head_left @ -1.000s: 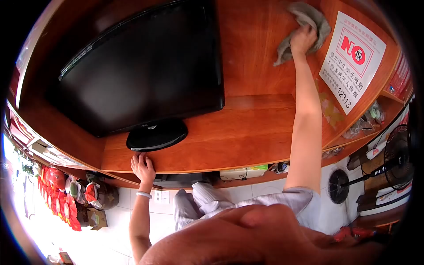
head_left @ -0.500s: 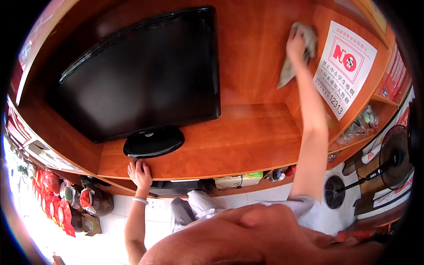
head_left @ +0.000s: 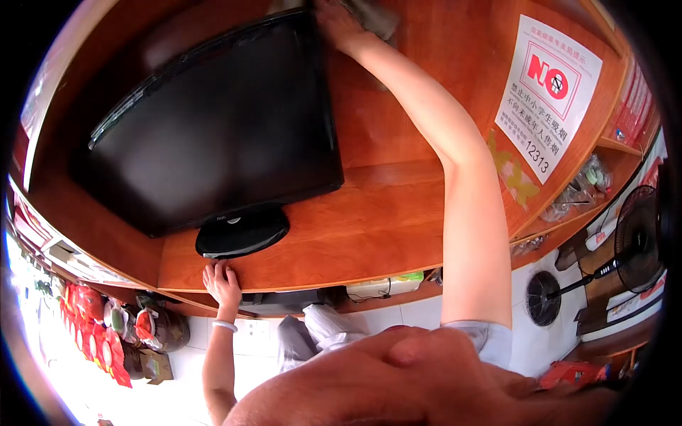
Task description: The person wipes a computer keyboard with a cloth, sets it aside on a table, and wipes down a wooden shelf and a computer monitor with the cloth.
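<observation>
My right hand (head_left: 341,27) is at the top of the view, beside the upper right corner of the black monitor (head_left: 220,121), pressed on a grey-brown cloth (head_left: 376,20) against the wooden back panel. The cloth sticks out to the right of the hand, and part of it is cut off by the frame's top. My left hand (head_left: 222,282), with a pale bangle at the wrist, rests on the front edge of the wooden shelf (head_left: 369,248), its fingers slightly apart and nothing in them. Just above it is the monitor's oval base (head_left: 243,233).
A white NO sign (head_left: 548,96) is stuck on the right side panel. Plastic bags (head_left: 579,188) lie in a compartment at the right, near a black standing fan (head_left: 637,241). Red packages (head_left: 92,334) stand at the lower left. A pale box (head_left: 383,286) sits below the shelf.
My right hand and the cloth have moved left across the back panel, from near the sign to the monitor's upper corner. My left hand has stayed on the shelf edge.
</observation>
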A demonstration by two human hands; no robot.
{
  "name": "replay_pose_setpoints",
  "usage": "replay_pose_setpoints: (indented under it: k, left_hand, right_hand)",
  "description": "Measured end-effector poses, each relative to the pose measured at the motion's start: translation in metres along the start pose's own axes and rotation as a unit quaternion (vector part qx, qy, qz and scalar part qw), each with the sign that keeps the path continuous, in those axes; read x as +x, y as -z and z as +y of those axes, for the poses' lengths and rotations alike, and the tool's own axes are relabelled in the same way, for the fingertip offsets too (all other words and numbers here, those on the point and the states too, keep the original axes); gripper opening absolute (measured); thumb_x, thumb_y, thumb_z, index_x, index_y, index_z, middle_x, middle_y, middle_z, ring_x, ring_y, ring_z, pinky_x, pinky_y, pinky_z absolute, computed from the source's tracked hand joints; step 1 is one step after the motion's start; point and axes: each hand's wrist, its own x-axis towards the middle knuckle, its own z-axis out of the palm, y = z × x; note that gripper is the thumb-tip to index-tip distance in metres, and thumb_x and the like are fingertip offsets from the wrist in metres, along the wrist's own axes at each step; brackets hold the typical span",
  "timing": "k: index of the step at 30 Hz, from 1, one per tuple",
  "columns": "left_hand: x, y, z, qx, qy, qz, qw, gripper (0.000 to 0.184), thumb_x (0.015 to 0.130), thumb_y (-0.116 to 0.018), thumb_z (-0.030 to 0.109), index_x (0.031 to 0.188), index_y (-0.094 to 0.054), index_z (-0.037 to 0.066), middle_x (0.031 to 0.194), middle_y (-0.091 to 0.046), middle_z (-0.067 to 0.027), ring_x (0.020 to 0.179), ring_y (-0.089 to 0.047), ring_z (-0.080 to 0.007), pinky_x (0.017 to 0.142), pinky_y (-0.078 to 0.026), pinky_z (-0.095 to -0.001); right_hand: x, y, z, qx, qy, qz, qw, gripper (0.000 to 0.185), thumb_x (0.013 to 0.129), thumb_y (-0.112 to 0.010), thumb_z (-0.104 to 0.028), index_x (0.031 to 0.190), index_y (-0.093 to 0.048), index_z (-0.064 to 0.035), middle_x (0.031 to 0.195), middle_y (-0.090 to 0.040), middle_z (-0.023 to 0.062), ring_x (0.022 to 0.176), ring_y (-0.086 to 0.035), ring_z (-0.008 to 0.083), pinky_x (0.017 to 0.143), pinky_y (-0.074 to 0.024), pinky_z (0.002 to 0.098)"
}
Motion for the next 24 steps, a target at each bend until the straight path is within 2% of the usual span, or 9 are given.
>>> replay_pose_setpoints:
  k: [1, 2, 4, 5, 7, 9, 10, 12, 24]
  left_hand:
    - [0.001, 0.0, -0.001, 0.0, -0.003, 0.002, 1.0, 0.021, 0.077, -0.048, 0.017, 0.089, -0.059, 0.005, 0.099, -0.052, -0.0121, 0.096, -0.046, -0.0307, 0.087, -0.034, -0.0409]
    - [0.0, 0.0, -0.002, -0.003, -0.002, 0.003, 1.0, 0.021, 0.077, -0.048, 0.016, 0.089, -0.059, 0.005, 0.099, -0.052, -0.012, 0.096, -0.046, -0.0306, 0.087, -0.034, -0.041]
    - [-0.001, -0.001, -0.001, -0.009, 0.002, 0.005, 1.0, 0.021, 0.077, -0.048, 0.016, 0.089, -0.059, 0.004, 0.099, -0.052, -0.0119, 0.096, -0.046, -0.0305, 0.088, -0.033, -0.041]
    - [-0.001, 0.001, -0.001, -0.002, 0.008, 0.0, 1.0, 0.021, 0.077, -0.048, 0.016, 0.09, -0.059, 0.004, 0.099, -0.052, -0.0121, 0.096, -0.046, -0.0306, 0.088, -0.033, -0.0411]
    - [0.0, -0.001, 0.0, 0.003, 0.012, -0.007, 1.0, 0.021, 0.078, -0.048, 0.016, 0.09, -0.059, 0.004, 0.099, -0.052, -0.0123, 0.096, -0.046, -0.0307, 0.088, -0.033, -0.0412]
    - [0.0, -0.001, -0.002, -0.002, 0.002, 0.001, 1.0, 0.021, 0.078, -0.048, 0.016, 0.09, -0.059, 0.004, 0.099, -0.052, -0.0131, 0.096, -0.046, -0.0311, 0.088, -0.033, -0.0413]
    - [0.0, -0.001, -0.003, -0.001, 0.002, -0.002, 1.0, 0.021, 0.078, -0.048, 0.016, 0.09, -0.059, 0.004, 0.099, -0.052, -0.0131, 0.096, -0.046, -0.0311, 0.088, -0.033, -0.0413]
    - [0.0, -0.002, -0.002, 0.005, -0.005, 0.006, 1.0, 0.021, 0.078, -0.048, 0.016, 0.091, -0.059, 0.003, 0.099, -0.052, -0.0136, 0.095, -0.046, -0.0314, 0.087, -0.033, -0.0414]
    - [0.001, -0.001, 0.0, 0.006, -0.004, 0.002, 1.0, 0.022, 0.078, -0.047, 0.016, 0.091, -0.058, 0.002, 0.101, -0.052, -0.0123, 0.096, -0.046, -0.0312, 0.087, -0.033, -0.0408]
  right_hand:
    - [0.013, -0.006, 0.02, -0.202, 0.206, 0.041, 0.957, 0.028, 0.081, -0.043, -0.024, 0.103, -0.052, -0.0096, 0.113, -0.05, 0.0107, 0.108, -0.046, 0.0277, 0.09, -0.0383, 0.0375]
    - [0.028, -0.01, 0.037, -0.387, 0.394, 0.075, 0.831, 0.029, 0.081, -0.043, -0.024, 0.103, -0.053, -0.0086, 0.112, -0.05, 0.0122, 0.109, -0.044, 0.0304, 0.09, -0.0381, 0.0389]
    - [0.044, 0.017, 0.065, -0.434, 0.4, 0.127, 0.798, 0.028, 0.083, -0.041, -0.023, 0.103, -0.054, -0.0084, 0.114, -0.049, 0.014, 0.11, -0.042, 0.0332, 0.091, -0.0371, 0.0411]
    - [-0.007, 0.057, -0.03, -0.303, 0.056, 0.066, 0.949, 0.027, 0.084, -0.039, -0.019, 0.104, -0.054, -0.0082, 0.124, -0.041, 0.0132, 0.117, -0.034, 0.0323, 0.096, -0.0325, 0.0406]
    - [0.003, 0.088, 0.033, -0.493, 0.178, 0.204, 0.827, 0.038, 0.083, -0.038, -0.015, 0.118, -0.048, -0.0059, 0.13, -0.036, 0.014, 0.12, -0.031, 0.0322, 0.102, -0.0258, 0.0408]
    - [0.016, 0.12, 0.078, -0.625, 0.089, 0.225, 0.742, 0.044, 0.083, -0.036, -0.013, 0.124, -0.037, 0.0048, 0.131, -0.033, 0.017, 0.123, -0.028, 0.0326, 0.103, -0.0249, 0.04]
    - [0.033, 0.136, 0.112, -0.437, 0.101, 0.318, 0.835, 0.044, 0.082, -0.038, -0.012, 0.123, -0.037, 0.0047, 0.131, -0.033, 0.021, 0.121, -0.031, 0.035, 0.102, -0.0267, 0.0395]
    - [0.041, 0.179, 0.162, -0.548, 0.089, 0.295, 0.778, 0.035, 0.083, -0.035, -0.012, 0.111, -0.051, 0.0022, 0.121, -0.043, 0.0243, 0.111, -0.041, 0.0373, 0.097, -0.0323, 0.0398]
    - [0.025, 0.21, 0.151, -0.49, 0.031, 0.307, 0.815, 0.027, 0.081, -0.045, -0.019, 0.093, -0.059, 0.0009, 0.099, -0.055, 0.0232, 0.092, -0.053, 0.0376, 0.079, -0.0425, 0.0437]
